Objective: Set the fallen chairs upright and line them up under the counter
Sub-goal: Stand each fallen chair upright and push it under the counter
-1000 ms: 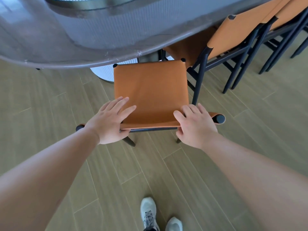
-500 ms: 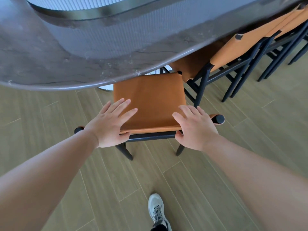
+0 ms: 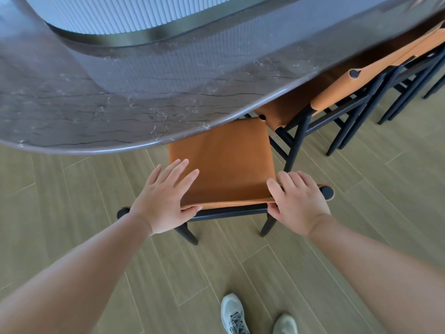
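Observation:
An upright chair (image 3: 228,160) with an orange leather sling and black frame stands in front of me, its front part hidden under the rim of the dark marble counter (image 3: 120,104). My left hand (image 3: 163,201) holds the left end of the chair's top rail, fingers spread over the leather and thumb on the near side. At the right end of the same rail, my right hand (image 3: 298,201) grips with fingers curled over the top.
A second matching chair (image 3: 337,92) stands upright under the counter to the right, with another chair (image 3: 421,44) beyond it. The counter's fluted white base (image 3: 144,13) is behind. Wood-plank floor (image 3: 72,213) lies around; my shoes (image 3: 233,314) are below.
The chair has slid forward, further under the counter's rim. Both hands stayed on its top rail, and I have stepped closer.

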### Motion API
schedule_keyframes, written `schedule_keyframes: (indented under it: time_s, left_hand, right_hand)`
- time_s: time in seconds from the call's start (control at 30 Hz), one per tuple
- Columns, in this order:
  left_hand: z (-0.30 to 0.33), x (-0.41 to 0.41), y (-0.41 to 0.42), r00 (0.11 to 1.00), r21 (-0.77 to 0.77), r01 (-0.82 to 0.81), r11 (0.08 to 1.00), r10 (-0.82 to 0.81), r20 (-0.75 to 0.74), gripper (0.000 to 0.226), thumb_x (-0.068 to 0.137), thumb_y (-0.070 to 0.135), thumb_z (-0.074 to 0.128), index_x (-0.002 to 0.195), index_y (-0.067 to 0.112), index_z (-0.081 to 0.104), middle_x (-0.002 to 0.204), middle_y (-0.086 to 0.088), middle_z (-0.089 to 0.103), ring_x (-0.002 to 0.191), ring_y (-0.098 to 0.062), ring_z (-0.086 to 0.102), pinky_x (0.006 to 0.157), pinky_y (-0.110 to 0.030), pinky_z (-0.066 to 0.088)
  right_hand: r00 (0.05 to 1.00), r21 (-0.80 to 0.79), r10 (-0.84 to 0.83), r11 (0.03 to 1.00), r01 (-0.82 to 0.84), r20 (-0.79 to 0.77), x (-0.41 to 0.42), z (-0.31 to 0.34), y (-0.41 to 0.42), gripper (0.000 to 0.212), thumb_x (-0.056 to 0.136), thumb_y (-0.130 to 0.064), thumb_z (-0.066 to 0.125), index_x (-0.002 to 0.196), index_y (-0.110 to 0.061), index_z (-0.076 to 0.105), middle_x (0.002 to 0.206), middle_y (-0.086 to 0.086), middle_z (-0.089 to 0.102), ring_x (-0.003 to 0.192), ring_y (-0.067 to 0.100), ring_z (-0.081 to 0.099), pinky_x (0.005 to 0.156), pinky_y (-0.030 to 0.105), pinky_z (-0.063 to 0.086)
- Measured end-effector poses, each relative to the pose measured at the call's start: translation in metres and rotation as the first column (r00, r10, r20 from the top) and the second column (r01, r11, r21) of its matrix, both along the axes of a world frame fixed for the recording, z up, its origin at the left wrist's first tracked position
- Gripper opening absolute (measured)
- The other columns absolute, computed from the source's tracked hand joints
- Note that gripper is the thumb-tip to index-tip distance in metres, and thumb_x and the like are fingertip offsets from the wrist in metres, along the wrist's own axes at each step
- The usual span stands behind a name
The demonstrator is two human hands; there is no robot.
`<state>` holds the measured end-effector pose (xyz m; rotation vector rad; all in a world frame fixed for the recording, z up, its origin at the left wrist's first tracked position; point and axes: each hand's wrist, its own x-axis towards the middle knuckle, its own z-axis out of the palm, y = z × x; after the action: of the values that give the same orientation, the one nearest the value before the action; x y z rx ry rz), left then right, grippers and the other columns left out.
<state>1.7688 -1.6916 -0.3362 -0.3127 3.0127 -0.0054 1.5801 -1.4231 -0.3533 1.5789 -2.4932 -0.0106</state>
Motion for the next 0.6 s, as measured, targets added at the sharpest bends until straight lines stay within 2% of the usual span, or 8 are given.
schedule_keyframes:
  time_s: [0.17,0.3,0.37,0.4,0.47,0.53,0.6]
  left_hand:
    - [-0.001,-0.004,0.0,0.998,-0.019,-0.028,0.999,0.027,-0.058,0.081,0.085,0.07,0.038,0.149,0.021,0.034,0.158,-0.011,0.03,0.148,-0.029,0.025,0.118,-0.055,0.022]
    - [-0.002,-0.007,0.003,0.996,-0.026,-0.006,1.0,0.003,-0.086,0.074,0.086,0.067,0.041,0.143,0.019,0.045,0.155,-0.014,0.035,0.145,-0.031,0.031,0.116,-0.056,0.026]
    - [-0.003,-0.011,0.006,0.991,-0.044,0.042,0.998,-0.048,-0.122,0.057,0.089,0.059,0.044,0.124,0.017,0.06,0.145,-0.015,0.047,0.137,-0.034,0.042,0.112,-0.057,0.034]
    - [-0.003,-0.013,0.008,0.986,-0.046,0.077,0.996,-0.083,-0.144,0.047,0.091,0.053,0.045,0.11,0.016,0.064,0.134,-0.015,0.055,0.127,-0.035,0.051,0.106,-0.055,0.04]
    - [-0.002,-0.02,0.013,0.977,-0.029,0.13,0.991,-0.133,-0.164,0.037,0.094,0.044,0.043,0.093,0.014,0.064,0.106,-0.01,0.061,0.097,-0.032,0.06,0.086,-0.048,0.052]
    - [0.0,-0.028,0.018,0.976,-0.008,0.157,0.988,-0.156,-0.15,0.032,0.095,0.037,0.04,0.088,0.014,0.061,0.089,-0.003,0.056,0.076,-0.026,0.055,0.066,-0.039,0.051]
    - [0.003,-0.034,0.02,0.975,0.003,0.169,0.986,-0.166,-0.148,0.028,0.094,0.031,0.041,0.083,0.013,0.059,0.08,-0.001,0.051,0.065,-0.023,0.05,0.052,-0.032,0.042]
  right_hand:
    - [0.996,-0.073,0.088,0.993,-0.09,-0.033,-0.019,-0.005,-0.003,0.029,0.082,-0.028,0.053,0.102,-0.007,0.053,0.092,0.012,0.055,0.078,0.032,0.054,0.076,0.045,0.052]
    - [0.987,-0.076,0.149,0.985,-0.153,-0.053,-0.029,-0.01,-0.002,0.023,0.086,-0.028,0.046,0.097,-0.009,0.053,0.092,0.009,0.054,0.08,0.03,0.053,0.087,0.048,0.049]
    - [0.985,-0.068,0.163,0.984,-0.166,-0.052,-0.04,-0.01,-0.002,0.023,0.088,-0.029,0.045,0.097,-0.01,0.053,0.093,0.008,0.054,0.083,0.029,0.054,0.091,0.049,0.048]
    - [0.985,-0.076,0.169,0.982,-0.172,-0.046,-0.046,-0.009,-0.001,0.022,0.088,-0.028,0.044,0.095,-0.01,0.053,0.092,0.008,0.053,0.082,0.029,0.053,0.09,0.048,0.049]
    - [0.981,-0.113,0.189,0.975,-0.192,-0.034,-0.059,-0.006,-0.001,0.017,0.088,-0.026,0.044,0.089,-0.011,0.053,0.085,0.008,0.051,0.075,0.028,0.052,0.08,0.045,0.051]
    - [0.975,-0.141,0.222,0.964,-0.224,-0.025,-0.07,-0.004,-0.002,0.012,0.088,-0.023,0.047,0.086,-0.012,0.051,0.08,0.006,0.047,0.068,0.026,0.047,0.066,0.04,0.049]
    - [0.966,-0.144,0.258,0.955,-0.259,-0.025,-0.08,-0.003,-0.005,0.01,0.088,-0.021,0.052,0.085,-0.012,0.051,0.078,0.004,0.045,0.065,0.025,0.044,0.059,0.036,0.042]
